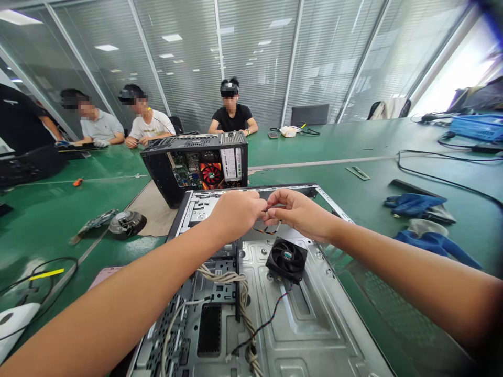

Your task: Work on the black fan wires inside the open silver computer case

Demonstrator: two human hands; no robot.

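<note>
An open grey computer case (314, 324) lies flat in front of me on the green table. Above its far end my left hand (236, 212) and my right hand (296, 209) meet, both with fingers pinched on a thin bundle of coloured wires (267, 229) that loops just below them. A small black cooling fan (287, 259) sits inside the case under my right hand, with a thin cable (263, 324) trailing toward me. A thick beige cable bundle (231, 280) runs along the case's middle.
A second, upright computer case (196, 165) with a red fan stands beyond mine. Three people sit at the far side of the table. Blue gloves (416, 204) lie to the right, a circuit board and round part (126, 222) to the left, a white object (13, 322) at the near left.
</note>
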